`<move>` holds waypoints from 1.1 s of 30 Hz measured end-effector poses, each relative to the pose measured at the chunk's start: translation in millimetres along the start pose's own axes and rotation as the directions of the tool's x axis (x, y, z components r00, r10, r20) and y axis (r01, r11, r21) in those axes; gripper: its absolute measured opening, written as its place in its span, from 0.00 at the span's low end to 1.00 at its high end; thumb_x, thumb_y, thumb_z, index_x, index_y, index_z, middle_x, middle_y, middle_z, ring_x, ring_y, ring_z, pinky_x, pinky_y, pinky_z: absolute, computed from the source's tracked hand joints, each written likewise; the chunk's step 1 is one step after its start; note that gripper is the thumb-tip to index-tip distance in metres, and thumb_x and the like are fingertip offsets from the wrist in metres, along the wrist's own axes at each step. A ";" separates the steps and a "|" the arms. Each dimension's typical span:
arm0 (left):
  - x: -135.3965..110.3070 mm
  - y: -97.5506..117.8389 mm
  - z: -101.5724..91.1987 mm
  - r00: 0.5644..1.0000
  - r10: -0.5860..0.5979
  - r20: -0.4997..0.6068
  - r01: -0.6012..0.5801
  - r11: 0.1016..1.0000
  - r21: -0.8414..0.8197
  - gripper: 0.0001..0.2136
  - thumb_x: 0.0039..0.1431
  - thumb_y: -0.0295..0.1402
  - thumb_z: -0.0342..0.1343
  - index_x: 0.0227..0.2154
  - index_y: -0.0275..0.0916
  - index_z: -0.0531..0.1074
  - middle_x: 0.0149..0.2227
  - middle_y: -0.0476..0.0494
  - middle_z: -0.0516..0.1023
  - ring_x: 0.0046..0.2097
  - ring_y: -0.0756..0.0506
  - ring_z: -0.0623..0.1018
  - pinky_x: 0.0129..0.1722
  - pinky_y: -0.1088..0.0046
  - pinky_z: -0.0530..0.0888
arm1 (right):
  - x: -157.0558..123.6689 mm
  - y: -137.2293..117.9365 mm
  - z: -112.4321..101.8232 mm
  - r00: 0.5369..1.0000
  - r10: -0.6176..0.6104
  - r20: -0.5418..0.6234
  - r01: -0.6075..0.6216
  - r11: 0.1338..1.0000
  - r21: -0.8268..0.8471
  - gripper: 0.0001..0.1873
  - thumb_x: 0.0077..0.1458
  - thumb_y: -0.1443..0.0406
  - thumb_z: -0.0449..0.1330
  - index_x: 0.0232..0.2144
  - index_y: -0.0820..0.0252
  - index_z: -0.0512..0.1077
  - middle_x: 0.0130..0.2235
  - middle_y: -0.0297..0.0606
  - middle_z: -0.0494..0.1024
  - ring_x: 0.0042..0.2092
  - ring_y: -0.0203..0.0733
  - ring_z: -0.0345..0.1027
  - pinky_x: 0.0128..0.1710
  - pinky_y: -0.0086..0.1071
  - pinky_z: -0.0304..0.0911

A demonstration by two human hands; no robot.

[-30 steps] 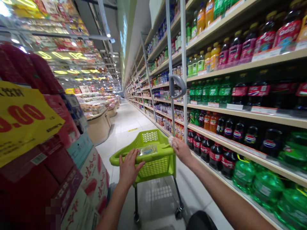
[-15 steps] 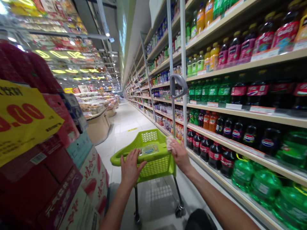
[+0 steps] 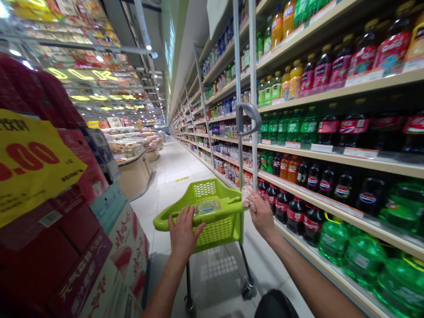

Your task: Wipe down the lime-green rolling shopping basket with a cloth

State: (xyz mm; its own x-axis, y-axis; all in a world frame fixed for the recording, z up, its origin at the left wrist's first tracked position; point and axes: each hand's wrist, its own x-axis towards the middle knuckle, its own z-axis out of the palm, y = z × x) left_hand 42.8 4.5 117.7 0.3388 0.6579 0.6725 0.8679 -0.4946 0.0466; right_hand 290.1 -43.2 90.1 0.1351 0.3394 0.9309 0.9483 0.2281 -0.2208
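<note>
A lime-green shopping cart (image 3: 215, 232) stands low in front of me, its handle (image 3: 228, 211) facing me. My left hand (image 3: 183, 229) is closed over the left part of this handle, fingers across the bar and thumb off to the side. In my right hand (image 3: 261, 214) is a crumpled whitish cloth or tissue (image 3: 247, 197), pinched at the fingertips. It touches, or nearly touches, the handle's right end; the exact contact is hard to see. A clear-covered label panel (image 3: 208, 206) sits mid-handle, between my hands.
Shelves (image 3: 331, 154) of bottled drinks line the right side, with a grey loop handle (image 3: 248, 119) on a metal upright. Stacked drink cartons (image 3: 66, 247) and a yellow price sign (image 3: 36, 163) crowd the left. A tiled aisle (image 3: 168, 163) runs ahead past a display counter (image 3: 134, 174).
My right hand has moved a little to the right with the cloth, to the handle's end. My left hand stays on the handle, and the cart stands almost as before.
</note>
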 end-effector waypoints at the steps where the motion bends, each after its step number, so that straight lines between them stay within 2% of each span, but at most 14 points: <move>1: 0.0 -0.2 0.4 1.000 -0.002 -0.005 0.002 1.000 -0.001 0.21 0.54 0.40 0.50 0.50 0.38 0.64 0.53 0.36 0.68 0.53 0.38 0.67 0.54 0.48 0.53 | 0.5 3.4 -1.1 1.000 0.019 -0.002 -0.019 1.000 0.000 0.14 0.55 0.69 0.46 0.39 0.58 0.69 0.45 0.43 0.74 0.52 0.43 0.63 0.55 0.46 0.51; 3: 0.2 0.7 1.1 1.000 -0.006 -0.011 0.006 1.000 0.001 0.21 0.54 0.40 0.50 0.50 0.38 0.64 0.53 0.36 0.68 0.53 0.38 0.67 0.54 0.48 0.53 | -0.6 -8.7 2.8 0.999 -0.031 0.043 0.029 0.998 0.059 0.15 0.54 0.70 0.46 0.39 0.58 0.69 0.47 0.43 0.73 0.53 0.42 0.62 0.55 0.44 0.52; 6: 0.8 3.3 1.3 1.000 -0.006 -0.009 0.006 1.000 0.008 0.20 0.55 0.39 0.49 0.50 0.37 0.64 0.53 0.35 0.68 0.53 0.38 0.68 0.54 0.47 0.54 | -3.5 -56.0 19.0 0.970 -0.190 0.150 0.160 0.968 0.191 0.14 0.53 0.69 0.47 0.40 0.59 0.69 0.52 0.43 0.68 0.57 0.41 0.56 0.56 0.42 0.49; 8: 1.0 4.4 1.0 1.000 -0.001 -0.005 0.001 1.000 0.012 0.20 0.55 0.39 0.48 0.49 0.37 0.64 0.53 0.35 0.68 0.53 0.38 0.68 0.53 0.47 0.54 | -3.3 -83.8 30.2 0.961 -0.202 0.190 0.165 0.967 0.196 0.15 0.52 0.64 0.51 0.42 0.60 0.68 0.55 0.45 0.65 0.58 0.44 0.53 0.57 0.46 0.45; 10: 1.2 4.5 0.9 1.000 0.004 -0.001 -0.004 1.000 0.014 0.20 0.55 0.38 0.48 0.49 0.36 0.64 0.53 0.35 0.68 0.53 0.37 0.68 0.53 0.47 0.54 | -1.7 -94.6 37.1 0.966 -0.165 0.201 0.136 0.980 0.147 0.20 0.50 0.60 0.54 0.46 0.58 0.66 0.56 0.45 0.63 0.58 0.47 0.52 0.58 0.49 0.40; 12: 1.2 3.8 1.5 1.000 0.004 0.000 -0.004 1.000 0.013 0.20 0.55 0.39 0.49 0.50 0.36 0.64 0.53 0.35 0.68 0.53 0.37 0.67 0.54 0.46 0.53 | -0.6 -84.7 37.1 0.966 -0.153 0.208 0.131 0.985 0.115 0.20 0.51 0.61 0.54 0.48 0.54 0.65 0.56 0.41 0.64 0.58 0.46 0.53 0.58 0.50 0.38; 15: 1.2 2.6 3.2 1.000 -0.004 -0.006 0.004 1.000 0.001 0.21 0.54 0.40 0.50 0.50 0.36 0.64 0.53 0.35 0.68 0.54 0.37 0.67 0.55 0.46 0.51 | -1.2 -40.2 23.5 0.970 -0.136 0.203 0.120 0.989 0.090 0.17 0.54 0.67 0.50 0.46 0.52 0.67 0.53 0.37 0.68 0.58 0.43 0.54 0.58 0.48 0.38; 17: 1.1 2.8 4.2 1.000 -0.009 -0.009 0.009 1.000 -0.011 0.22 0.54 0.40 0.50 0.50 0.36 0.64 0.53 0.35 0.67 0.54 0.37 0.67 0.55 0.46 0.50 | -1.8 -7.1 10.6 0.985 -0.062 0.163 0.057 0.998 0.037 0.16 0.54 0.68 0.49 0.45 0.54 0.68 0.52 0.40 0.69 0.57 0.44 0.56 0.58 0.49 0.40; 19: 1.0 4.2 4.6 1.000 -0.015 -0.007 0.015 1.000 -0.020 0.22 0.54 0.40 0.51 0.50 0.37 0.64 0.53 0.35 0.67 0.54 0.37 0.67 0.55 0.46 0.50 | -1.9 10.8 2.0 0.995 0.039 0.094 -0.038 0.999 -0.019 0.15 0.54 0.67 0.49 0.43 0.56 0.69 0.51 0.43 0.70 0.56 0.46 0.58 0.57 0.51 0.42; 22: 1.1 7.9 4.4 1.000 -0.028 -0.008 0.028 0.999 -0.023 0.22 0.53 0.40 0.51 0.50 0.37 0.64 0.53 0.35 0.67 0.54 0.38 0.67 0.55 0.46 0.50 | -3.6 -7.1 5.8 0.995 0.060 0.080 -0.061 0.998 0.006 0.16 0.53 0.67 0.48 0.43 0.57 0.69 0.51 0.43 0.70 0.56 0.45 0.58 0.57 0.50 0.43; 26: 1.0 10.3 2.1 0.999 -0.034 0.001 0.034 0.999 -0.018 0.21 0.54 0.39 0.50 0.50 0.37 0.64 0.53 0.35 0.68 0.54 0.38 0.67 0.55 0.46 0.51 | -6.5 -52.5 20.8 0.964 -0.181 0.197 0.150 0.975 0.163 0.17 0.53 0.69 0.48 0.44 0.56 0.68 0.54 0.40 0.66 0.59 0.41 0.52 0.59 0.46 0.40; 28: 0.5 9.7 0.4 0.999 -0.032 0.004 0.032 0.999 -0.019 0.21 0.54 0.39 0.49 0.50 0.37 0.64 0.53 0.34 0.67 0.54 0.38 0.67 0.55 0.46 0.50 | -5.7 -45.4 17.9 0.964 -0.187 0.188 0.157 0.974 0.164 0.17 0.52 0.69 0.49 0.44 0.55 0.69 0.53 0.40 0.67 0.59 0.42 0.53 0.58 0.47 0.40; 31: -0.3 9.2 -1.0 1.000 -0.028 0.010 0.028 0.999 -0.025 0.21 0.54 0.39 0.50 0.51 0.38 0.64 0.54 0.35 0.67 0.54 0.38 0.67 0.55 0.46 0.50 | -2.5 -6.1 4.3 0.995 0.009 0.099 -0.014 0.999 0.053 0.16 0.52 0.69 0.49 0.42 0.55 0.70 0.50 0.41 0.71 0.55 0.44 0.59 0.57 0.49 0.42; 33: -0.5 10.9 -0.7 1.000 -0.030 0.005 0.030 0.999 -0.029 0.21 0.54 0.39 0.50 0.51 0.38 0.64 0.54 0.35 0.67 0.54 0.38 0.66 0.55 0.46 0.51 | -1.0 7.8 -0.5 0.993 0.114 0.032 -0.114 0.993 0.005 0.14 0.52 0.68 0.49 0.40 0.56 0.70 0.49 0.43 0.72 0.54 0.46 0.61 0.56 0.51 0.44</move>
State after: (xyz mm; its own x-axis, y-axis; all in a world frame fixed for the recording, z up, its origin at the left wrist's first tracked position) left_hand 51.8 -1.6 118.4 0.3141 0.6752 0.6674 0.8668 -0.4908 0.0885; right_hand 297.5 -42.3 87.6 0.2327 0.3925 0.8898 0.9252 0.1926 -0.3269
